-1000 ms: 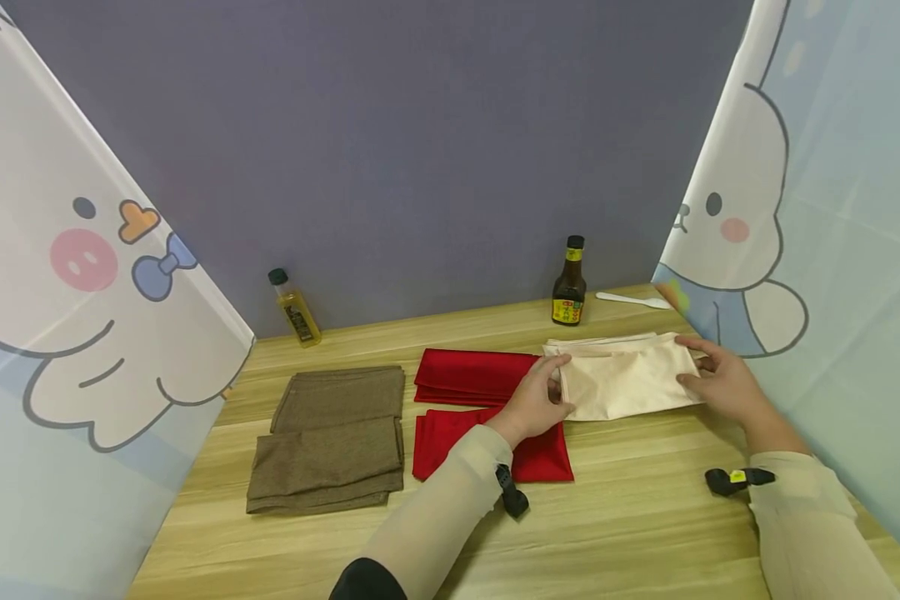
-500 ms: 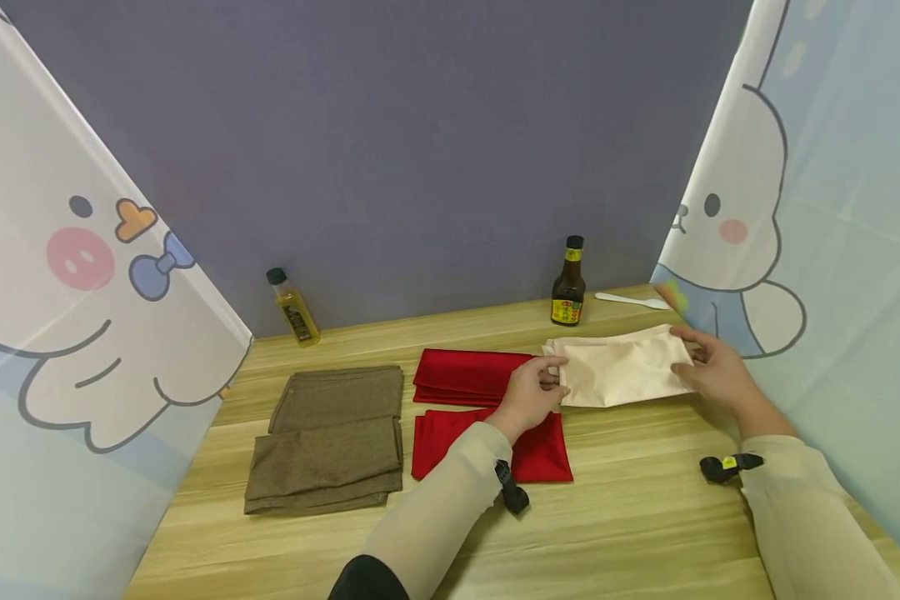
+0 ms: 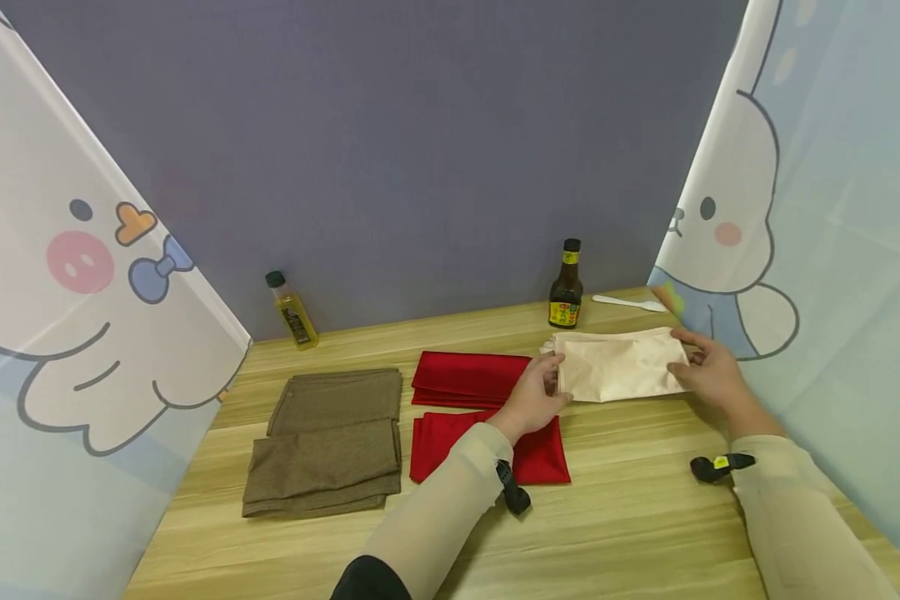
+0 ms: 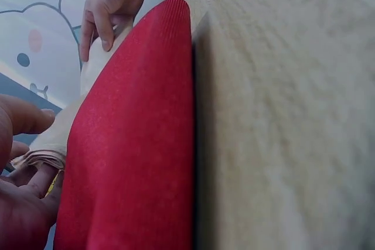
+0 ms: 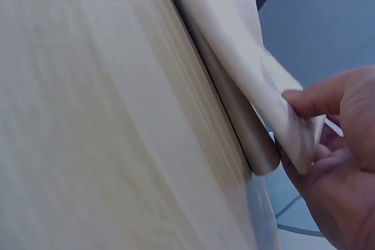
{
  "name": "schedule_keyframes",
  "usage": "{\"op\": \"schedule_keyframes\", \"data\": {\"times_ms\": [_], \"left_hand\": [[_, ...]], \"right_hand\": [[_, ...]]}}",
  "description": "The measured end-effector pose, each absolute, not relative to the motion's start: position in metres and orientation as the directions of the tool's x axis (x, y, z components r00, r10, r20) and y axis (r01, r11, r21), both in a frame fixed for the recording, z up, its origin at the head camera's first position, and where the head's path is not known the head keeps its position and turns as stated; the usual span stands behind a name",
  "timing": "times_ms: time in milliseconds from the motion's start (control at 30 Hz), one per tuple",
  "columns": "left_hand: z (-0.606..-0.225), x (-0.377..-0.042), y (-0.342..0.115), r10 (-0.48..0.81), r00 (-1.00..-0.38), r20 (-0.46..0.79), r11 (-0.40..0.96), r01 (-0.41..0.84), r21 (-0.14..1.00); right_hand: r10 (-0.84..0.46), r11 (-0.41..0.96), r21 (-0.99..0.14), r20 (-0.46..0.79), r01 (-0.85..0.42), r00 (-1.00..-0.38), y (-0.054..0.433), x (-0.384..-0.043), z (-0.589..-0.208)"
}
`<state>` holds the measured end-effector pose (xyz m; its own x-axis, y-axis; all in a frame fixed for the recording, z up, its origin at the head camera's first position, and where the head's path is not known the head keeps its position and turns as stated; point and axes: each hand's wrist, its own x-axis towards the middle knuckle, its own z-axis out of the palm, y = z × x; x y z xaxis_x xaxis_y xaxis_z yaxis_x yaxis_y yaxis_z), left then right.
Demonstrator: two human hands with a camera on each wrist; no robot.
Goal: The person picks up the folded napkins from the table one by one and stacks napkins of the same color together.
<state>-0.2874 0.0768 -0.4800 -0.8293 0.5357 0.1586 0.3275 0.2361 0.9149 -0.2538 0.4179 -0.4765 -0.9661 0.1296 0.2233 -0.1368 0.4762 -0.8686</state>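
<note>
A folded cream cloth [image 3: 618, 367] lies at the right of the table, its front edge lifted a little. My left hand [image 3: 532, 396] is at its left end; in the left wrist view the folded layers sit between the thumb and the curled fingers. At the other end my right hand [image 3: 712, 379] pinches the cloth's corner, thumb on top and fingers beneath, as the right wrist view confirms. Another cream layer [image 5: 263, 159] rests on the table below the pinched part. Under my left forearm lies a folded red cloth [image 3: 540, 454], partly hidden.
Behind it is a second folded red cloth [image 3: 468, 375]. Two folded brown cloths [image 3: 345, 400] overlap at the left. A yellow oil bottle [image 3: 294, 317], a dark sauce bottle [image 3: 566, 287] and a white plastic utensil [image 3: 630, 302] are along the back wall. Printed panels [image 3: 855, 250] border both sides.
The cream cloth's front edge has moved back, away from me, with my right hand shifting slightly back and left. My left hand stays at the left end.
</note>
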Motion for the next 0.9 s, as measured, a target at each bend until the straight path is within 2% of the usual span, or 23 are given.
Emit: {"op": "schedule_keyframes", "data": {"times_ms": [333, 500, 900], "left_hand": [[-0.482, -0.285, 0.076, 0.555, -0.823, 0.116, 0.271, 0.311, 0.911], [-0.482, -0.284, 0.076, 0.556, -0.826, 0.095, 0.317, 0.316, 0.894], [-0.480, -0.284, 0.077, 0.559, -0.825, 0.077, 0.344, 0.315, 0.884]], "right_hand": [[0.193, 0.536, -0.839, 0.226, -0.091, -0.955, 0.412, -0.264, -0.475], [0.204, 0.627, -0.776, 0.254, -0.073, -0.945, 0.411, -0.266, -0.475], [0.126, 0.727, -0.685, 0.199, -0.046, -0.972, 0.422, -0.262, -0.480]]}}
